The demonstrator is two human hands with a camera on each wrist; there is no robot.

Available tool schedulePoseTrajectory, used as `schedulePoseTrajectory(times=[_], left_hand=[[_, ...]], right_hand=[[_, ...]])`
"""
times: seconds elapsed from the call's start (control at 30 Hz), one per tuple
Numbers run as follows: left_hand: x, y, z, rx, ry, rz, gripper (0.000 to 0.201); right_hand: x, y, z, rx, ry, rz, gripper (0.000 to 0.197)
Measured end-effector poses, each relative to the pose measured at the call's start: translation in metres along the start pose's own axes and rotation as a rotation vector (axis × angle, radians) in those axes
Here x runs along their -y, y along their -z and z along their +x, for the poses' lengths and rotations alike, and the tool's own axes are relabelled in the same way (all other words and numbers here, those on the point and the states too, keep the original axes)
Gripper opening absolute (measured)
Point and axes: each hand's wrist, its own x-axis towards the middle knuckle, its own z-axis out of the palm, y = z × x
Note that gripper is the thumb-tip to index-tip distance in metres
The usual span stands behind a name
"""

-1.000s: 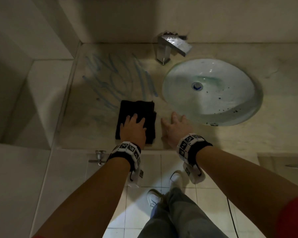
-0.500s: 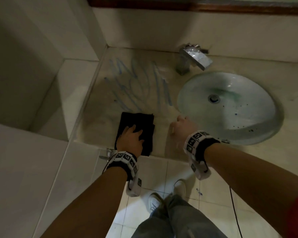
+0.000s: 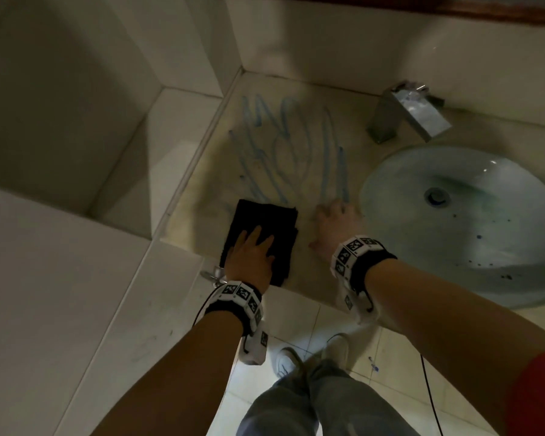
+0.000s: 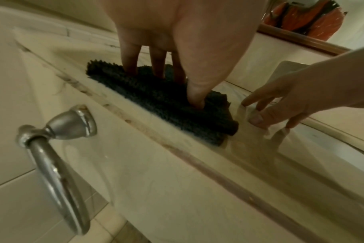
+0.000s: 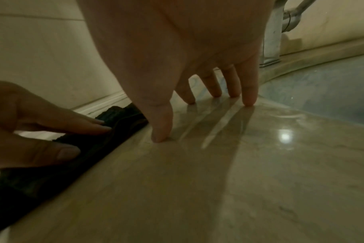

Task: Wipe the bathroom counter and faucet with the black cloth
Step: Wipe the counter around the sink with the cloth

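A folded black cloth (image 3: 263, 226) (image 4: 156, 97) (image 5: 41, 157) lies at the front edge of the beige stone counter (image 3: 312, 272). My left hand (image 3: 252, 253) (image 4: 177, 49) presses flat on it with straight fingers. My right hand (image 3: 334, 225) (image 5: 197, 74) rests beside the cloth, its spread fingertips touching the bare counter near the basin. Blue streaks (image 3: 283, 152) mark the counter beyond the cloth. The square chrome faucet (image 3: 406, 111) (image 5: 272, 32) stands at the back, beside the round glass basin (image 3: 472, 221).
Tiled walls close off the counter at the left and back, and a wooden mirror frame (image 3: 485, 7) runs above. A chrome towel ring (image 4: 52, 156) hangs on the counter's front below the cloth. My legs and shoes (image 3: 309, 366) stand on the tiled floor.
The view has swung left and up, so the counter now sits further right. My left hand stays on the cloth. My right hand's fingers have spread onto the counter nearer the basin.
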Motion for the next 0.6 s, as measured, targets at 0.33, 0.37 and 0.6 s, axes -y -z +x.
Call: schedulePoseTrajectory(times=[0.33,0.37,0.6], left_hand=[[0.03,0.021,0.003,0.009,0.12,0.002,0.052],[0.031,0.023,0.002,0.015,0.115,0.021,0.051],[0.043,0.023,0.013,-0.007,0.029,0.057,0.052]], right_hand=[[0.002,0.0,0.001,0.012,-0.016,-0.018,0.081],[0.002,0.0,0.002,0.017,-0.013,-0.017,0.082],[0.007,0.005,0.002,0.011,-0.025,-0.05,0.069]])
